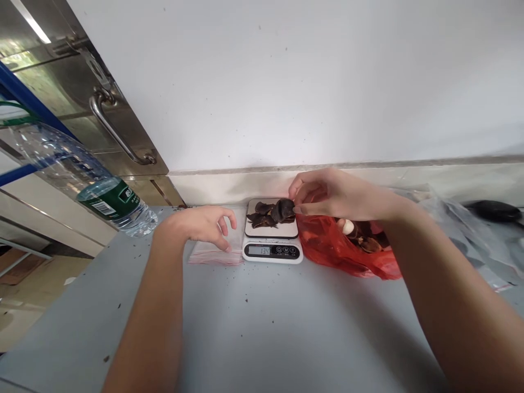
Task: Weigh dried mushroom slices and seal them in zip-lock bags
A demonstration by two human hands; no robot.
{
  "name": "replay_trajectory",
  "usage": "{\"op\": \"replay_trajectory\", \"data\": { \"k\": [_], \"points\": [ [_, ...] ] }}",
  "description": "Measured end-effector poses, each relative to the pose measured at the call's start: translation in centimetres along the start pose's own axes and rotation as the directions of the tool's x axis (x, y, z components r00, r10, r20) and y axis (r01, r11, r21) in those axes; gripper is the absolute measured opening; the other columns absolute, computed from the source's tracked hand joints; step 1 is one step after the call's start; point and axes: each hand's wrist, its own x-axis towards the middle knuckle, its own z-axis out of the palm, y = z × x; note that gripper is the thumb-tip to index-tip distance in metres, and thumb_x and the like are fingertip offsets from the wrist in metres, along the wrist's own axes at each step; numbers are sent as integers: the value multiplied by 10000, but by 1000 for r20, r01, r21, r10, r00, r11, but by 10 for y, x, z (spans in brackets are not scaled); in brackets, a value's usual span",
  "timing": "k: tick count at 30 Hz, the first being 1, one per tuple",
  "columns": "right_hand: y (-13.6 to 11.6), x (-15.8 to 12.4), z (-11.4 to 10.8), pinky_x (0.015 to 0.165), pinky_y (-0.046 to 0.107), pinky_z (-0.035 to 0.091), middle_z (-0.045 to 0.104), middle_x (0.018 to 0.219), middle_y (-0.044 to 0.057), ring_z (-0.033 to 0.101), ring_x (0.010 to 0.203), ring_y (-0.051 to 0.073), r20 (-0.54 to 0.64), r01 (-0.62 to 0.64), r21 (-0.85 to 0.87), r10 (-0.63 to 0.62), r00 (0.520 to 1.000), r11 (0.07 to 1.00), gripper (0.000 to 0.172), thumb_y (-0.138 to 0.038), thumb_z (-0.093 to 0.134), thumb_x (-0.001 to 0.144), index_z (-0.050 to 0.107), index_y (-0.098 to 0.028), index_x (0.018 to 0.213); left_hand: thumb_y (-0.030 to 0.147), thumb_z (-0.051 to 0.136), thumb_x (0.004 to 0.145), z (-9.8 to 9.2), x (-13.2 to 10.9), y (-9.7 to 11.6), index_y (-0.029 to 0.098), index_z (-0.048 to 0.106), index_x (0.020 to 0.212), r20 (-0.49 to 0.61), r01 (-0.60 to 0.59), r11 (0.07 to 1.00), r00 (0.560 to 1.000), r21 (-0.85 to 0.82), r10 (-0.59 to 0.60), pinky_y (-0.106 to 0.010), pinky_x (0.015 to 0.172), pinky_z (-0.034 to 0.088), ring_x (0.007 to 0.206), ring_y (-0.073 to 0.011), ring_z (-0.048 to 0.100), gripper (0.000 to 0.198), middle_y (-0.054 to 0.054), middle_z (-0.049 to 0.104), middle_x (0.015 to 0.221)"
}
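A small white digital scale point(272, 250) stands on the grey table against the wall, with a pile of dark dried pieces point(266, 214) on its platform. My right hand point(327, 194) hovers over the right side of the platform, fingers pinched on one dark dried piece point(285, 209). Right of the scale lies an open red plastic bag point(344, 248) holding more dried pieces. My left hand point(204, 225) rests with curled fingers on a stack of clear zip bags point(215, 252) left of the scale.
A clear water bottle point(88, 180) with a green label lies tilted at the table's left rear. A steel cabinet door with a handle point(117, 134) stands behind it. Clear plastic bags point(462, 218) and a dark object point(493, 210) lie at the far right.
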Motion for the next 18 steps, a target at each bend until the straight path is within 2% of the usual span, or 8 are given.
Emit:
{"op": "replay_trajectory", "data": {
  "k": [3,8,12,18],
  "points": [
    [0,-2,-2,662,307,504,724,788,36,648,707,181,-3,47,1,-47,999,999,52,-212,637,801,638,-217,853,512,744,617,-1,0,1,308,576,1213,1,10,1000,1000,-3,-10,-348,841,511,1092,-279,686,652,-36,697,1286],
    [4,-2,-5,633,321,492,719,785,55,622,671,193,-14,79,-6,-79,997,997,108,-304,649,823,655,-208,873,489,772,603,2,2,-1,301,592,1178,-7,-8,1000,1000,-9,8,-325,818,518,1078,-274,687,631,-13,705,1262],
    [7,0,-5,667,337,501,738,837,79,652,734,225,-47,69,-32,-70,996,997,96,-290,626,856,682,-218,883,435,759,628,5,2,1,279,607,1127,-43,-63,998,997,-20,62,-313,781,520,1019,-270,690,544,-10,723,1202],
    [5,0,-6,692,313,494,765,911,58,658,770,207,-65,65,-145,-75,995,987,180,-268,576,872,736,-220,940,402,755,570,4,2,6,270,578,1058,0,-13,1000,1000,14,13,-308,735,510,1042,-282,673,536,-28,685,1248]
  ]
}}
